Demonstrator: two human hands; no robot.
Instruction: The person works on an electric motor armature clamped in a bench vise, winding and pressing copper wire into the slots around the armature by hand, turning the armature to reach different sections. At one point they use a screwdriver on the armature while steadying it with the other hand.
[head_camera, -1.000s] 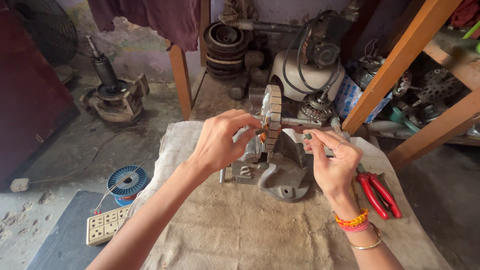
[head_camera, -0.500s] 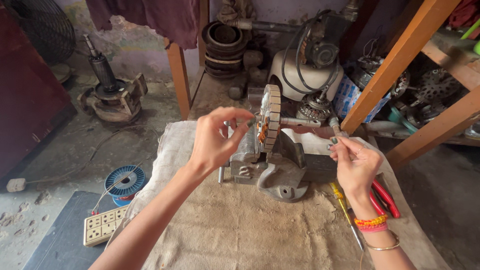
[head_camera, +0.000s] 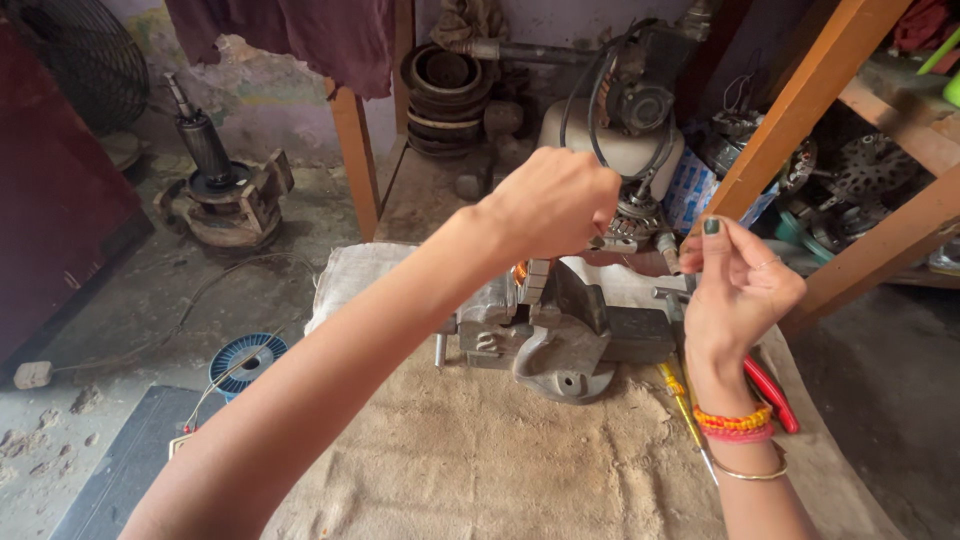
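Above the vise (head_camera: 560, 335), raised and facing each other: left hand (head_camera: 553, 205) curled shut, pinching something too small to make out; right hand (head_camera: 738, 285) with fingertips pinched narrow, likewise on something unseen, perhaps a thin wire. Clamped upright in the vise, just below the left hand, a ring-shaped metal core (head_camera: 532, 280). Nearer to it: left hand. Beside the right wrist on the sackcloth (head_camera: 480, 460), red pliers (head_camera: 772, 392) and a yellow screwdriver (head_camera: 680, 395).
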